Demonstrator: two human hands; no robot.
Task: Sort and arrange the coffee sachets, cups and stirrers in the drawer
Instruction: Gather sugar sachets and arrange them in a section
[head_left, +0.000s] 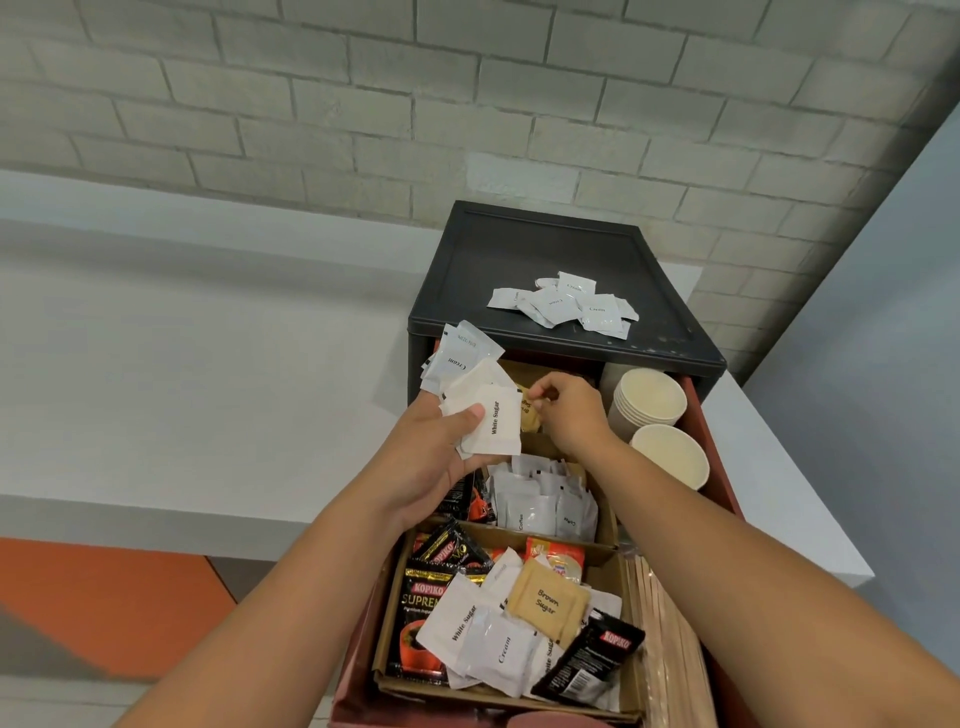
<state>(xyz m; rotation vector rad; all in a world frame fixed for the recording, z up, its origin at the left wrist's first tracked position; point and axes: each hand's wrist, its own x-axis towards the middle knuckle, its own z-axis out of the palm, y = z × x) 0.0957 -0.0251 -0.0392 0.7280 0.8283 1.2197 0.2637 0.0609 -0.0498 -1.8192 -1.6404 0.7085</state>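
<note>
My left hand (431, 441) grips a fanned bunch of white sachets (480, 395), among them "White Sugar" and "Cream", above the open red drawer (714, 447). My right hand (566, 410) reaches into the back compartment and pinches a brown sachet (530, 413). The middle compartment holds upright white coffee sachets (545, 499). The front compartment holds mixed Kopiko packs (421, 613), white sachets and a brown sugar sachet (548, 605). Paper cups (652, 402) stand at the drawer's right, with wooden stirrers (670, 649) in front of them.
The black drawer cabinet (519, 249) stands on a white counter (208, 364), with a pile of cream sachets (566, 304) on its top. A grey brick wall (415, 104) is behind. The floor at the lower left is orange.
</note>
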